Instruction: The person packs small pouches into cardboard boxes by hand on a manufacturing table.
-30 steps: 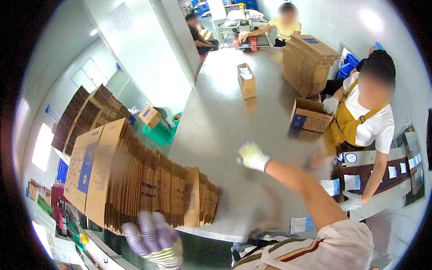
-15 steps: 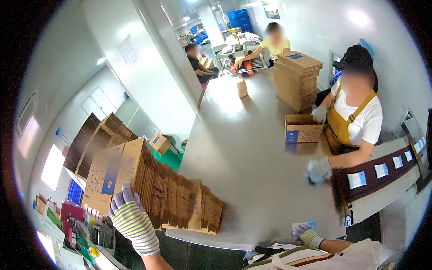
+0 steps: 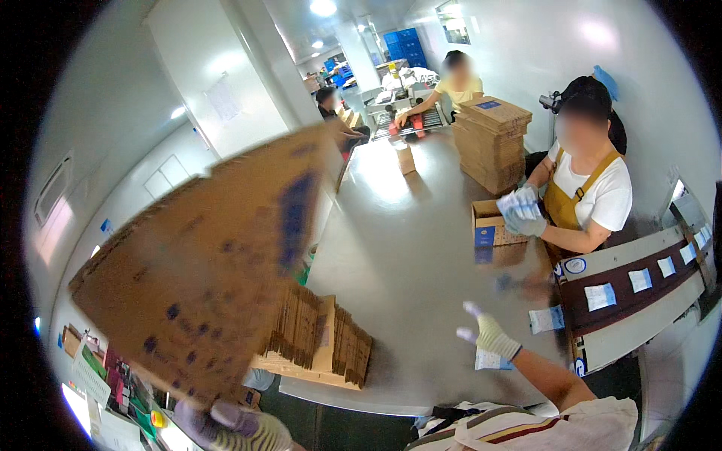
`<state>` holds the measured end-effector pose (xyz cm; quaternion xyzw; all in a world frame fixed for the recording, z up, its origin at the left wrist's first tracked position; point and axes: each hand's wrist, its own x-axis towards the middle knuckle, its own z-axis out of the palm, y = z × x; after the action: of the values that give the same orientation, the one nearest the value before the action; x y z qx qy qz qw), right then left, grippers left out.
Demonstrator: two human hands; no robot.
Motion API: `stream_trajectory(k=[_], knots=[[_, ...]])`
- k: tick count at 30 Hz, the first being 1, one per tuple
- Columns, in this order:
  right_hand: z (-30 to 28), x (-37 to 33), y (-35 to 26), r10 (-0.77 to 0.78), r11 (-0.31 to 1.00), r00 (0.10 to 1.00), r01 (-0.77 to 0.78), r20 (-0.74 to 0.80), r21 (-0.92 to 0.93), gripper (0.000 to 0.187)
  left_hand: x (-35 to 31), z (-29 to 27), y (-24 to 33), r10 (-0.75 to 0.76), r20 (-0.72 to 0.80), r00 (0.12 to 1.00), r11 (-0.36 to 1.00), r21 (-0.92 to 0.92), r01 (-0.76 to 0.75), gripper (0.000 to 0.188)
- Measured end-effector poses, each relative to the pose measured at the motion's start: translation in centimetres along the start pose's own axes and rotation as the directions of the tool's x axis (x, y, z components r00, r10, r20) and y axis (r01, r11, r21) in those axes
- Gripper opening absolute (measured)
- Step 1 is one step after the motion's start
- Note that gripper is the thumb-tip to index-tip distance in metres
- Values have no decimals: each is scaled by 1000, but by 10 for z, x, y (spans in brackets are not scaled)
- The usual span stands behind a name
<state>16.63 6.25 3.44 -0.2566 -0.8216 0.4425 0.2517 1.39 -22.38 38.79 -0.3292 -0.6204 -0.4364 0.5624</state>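
Left hand (image 3: 239, 427), in a purple-and-yellow striped glove, at the bottom of the view: fingers curled on the lower edge of 1 flattened carton (image 3: 203, 263), grasping it. The carton is held up at a slant, well off the surface (image 3: 398, 263), and fills much of the left side of the view. Brown board, dark blue panel near its upper right edge; print on it blurred.

Right hand (image 3: 492, 336), gloved in yellowish white with pale purple fingertips, above the near right part of the surface. Fingers spread, nothing seen in the grasp. Partly behind it, 1 white-and-blue packet (image 3: 492, 361); cannot tell whether hand and packet touch. A 2nd packet (image 3: 547, 319) lies near, at the right edge of the surface, beside the conveyor (image 3: 643, 328). More packets of the same kind sit in a row along its dark belt.

Row of folded cartons (image 3: 316, 338) standing on the near left of the surface, packed closely, partly covered by the held carton.

Across the surface, right side: 1 co-worker (image 3: 613, 184) in white shirt and mustard apron, gloved hands holding packets over an open box (image 3: 485, 235). Beyond that box, a tall stack of flat cartons (image 3: 492, 154). Smaller box (image 3: 406, 159) farther along, near the far end, where a person in yellow (image 3: 460, 92) reaches toward a roller machine (image 3: 432, 120).
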Motion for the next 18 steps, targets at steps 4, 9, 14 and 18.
stream_trajectory(k=[4, 9, 14, 18], knots=[[-61, 59, -25, -53, 847, 874, 295, -482, 442, 81, -57, 44, 7, -103, 510, 854, 936, -241, 257, 24], [-66, 48, -15, 111, 775, 876, 220, -469, 593, 71, -149, 65, -26, -152, 865, 478, 714, -238, 658, 14], [-23, -1, 39, 221, 934, 923, -107, -316, 341, 67, -229, 56, -45, -333, 936, 117, 253, -30, 967, 29], [11, -26, 32, 566, 787, 781, -417, -264, 455, 72, -299, 51, -64, -519, 853, -42, 201, 169, 965, 29]])
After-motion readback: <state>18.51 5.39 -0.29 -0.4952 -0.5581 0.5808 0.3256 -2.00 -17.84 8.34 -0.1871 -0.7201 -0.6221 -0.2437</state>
